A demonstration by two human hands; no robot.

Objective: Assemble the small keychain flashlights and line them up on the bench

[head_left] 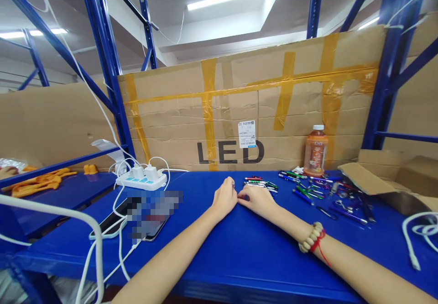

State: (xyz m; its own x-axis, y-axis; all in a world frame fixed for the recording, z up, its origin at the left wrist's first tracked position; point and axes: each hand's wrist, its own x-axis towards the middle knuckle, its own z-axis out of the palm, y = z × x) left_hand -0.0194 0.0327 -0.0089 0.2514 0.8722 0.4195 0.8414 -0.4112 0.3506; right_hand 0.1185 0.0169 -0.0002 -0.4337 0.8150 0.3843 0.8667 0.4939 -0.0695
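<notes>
Probably light, stiff, slick pens (260,184), far side | grip mid-barrel | left hand (226,199), right hand (259,199): fingers curled, can't tell gap or hold

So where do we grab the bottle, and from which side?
Grip the bottle around its upper body, probably from the front: it stands upright and rounded, pens lie by its foot, and cardboard stands behind.

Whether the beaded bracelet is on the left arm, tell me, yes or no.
No, the beaded bracelet is around the right forearm, and the left forearm shows none.
</notes>
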